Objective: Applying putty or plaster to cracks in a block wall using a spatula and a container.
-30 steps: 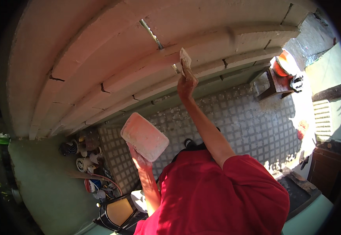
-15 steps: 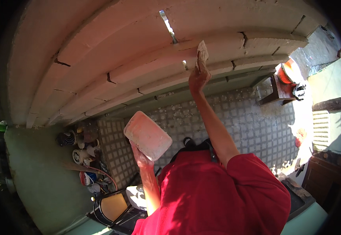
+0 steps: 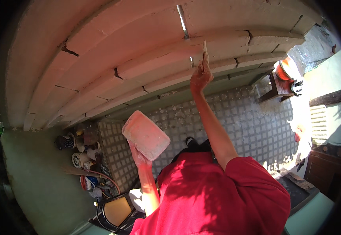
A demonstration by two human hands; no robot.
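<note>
My right hand (image 3: pixel 201 80) is closed around a putty knife (image 3: pixel 205 56) crusted with pale filler. Its blade points up and shows nearly edge-on, close to the ribbed wall (image 3: pixel 150 58); whether it touches the wall I cannot tell. Just left of the blade, a narrow slit (image 3: pixel 191 61) in the wall lets light through. Lower left, my left hand (image 3: pixel 141 156) supports a rectangular plastic tub (image 3: pixel 147 135) with rounded corners, its surface smeared whitish. Most of the left fingers are hidden behind the tub.
Dark cracks and joints, such as a crack (image 3: pixel 118 73), cut the wall's ledges. Buckets and jars (image 3: pixel 80 159) crowd the left side by a chair (image 3: pixel 117 210). A wooden bench (image 3: pixel 276 87) bearing an orange container (image 3: pixel 283 71) stands at the right on the tiled floor (image 3: pixel 256 121).
The putty knife has turned from showing its broad side to nearly edge-on, and my right hand has dropped slightly. The tub stays almost in place. The view has shifted a little.
</note>
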